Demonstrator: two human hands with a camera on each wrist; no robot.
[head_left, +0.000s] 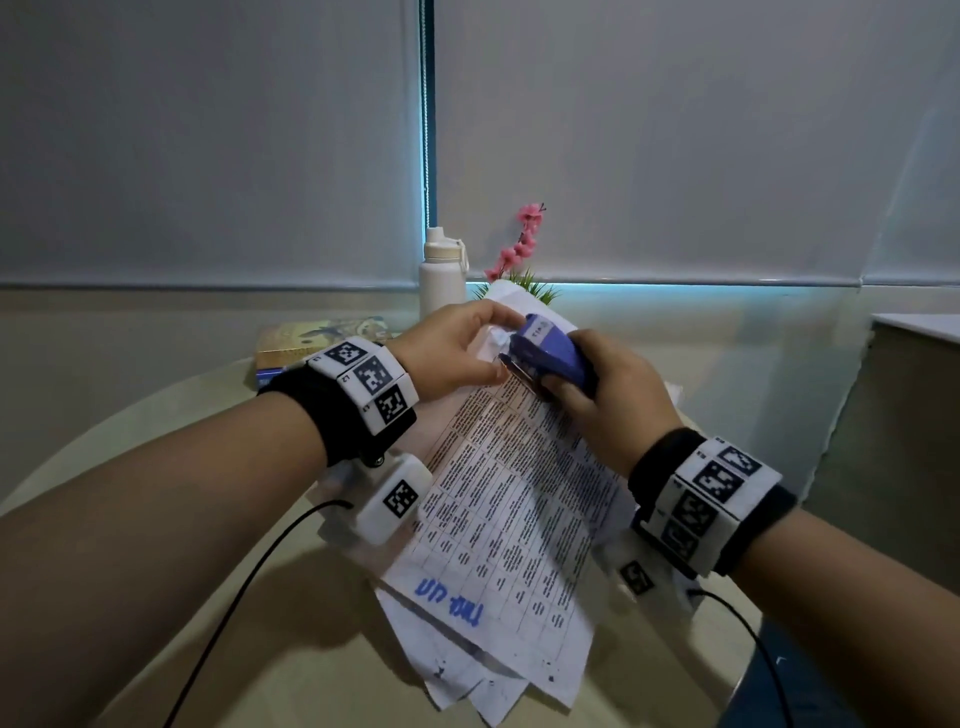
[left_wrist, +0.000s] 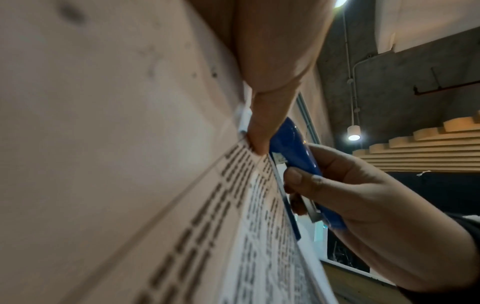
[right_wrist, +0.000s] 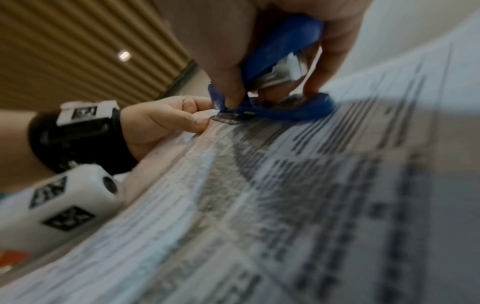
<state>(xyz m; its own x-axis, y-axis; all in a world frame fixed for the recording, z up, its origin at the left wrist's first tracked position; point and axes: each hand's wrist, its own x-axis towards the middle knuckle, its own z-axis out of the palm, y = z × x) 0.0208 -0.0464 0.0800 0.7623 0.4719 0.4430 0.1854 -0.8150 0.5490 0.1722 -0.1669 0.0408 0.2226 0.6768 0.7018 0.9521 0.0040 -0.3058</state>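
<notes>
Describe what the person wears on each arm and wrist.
Both forearms are sleeveless. The left wrist carries a wide black fabric strap, a white blocky cuff printed with black square codes, and a white camera box with one code beneath, trailing a thin black cable. The right wrist wears the same set: black strap, coded white cuff, white box, black cable.

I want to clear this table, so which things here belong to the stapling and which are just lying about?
In use: blue stapler, gripped by the right hand; stack of printed sheets, corner pinched by the left hand.
Lying about: white bottle; pink flowers; book.
</notes>
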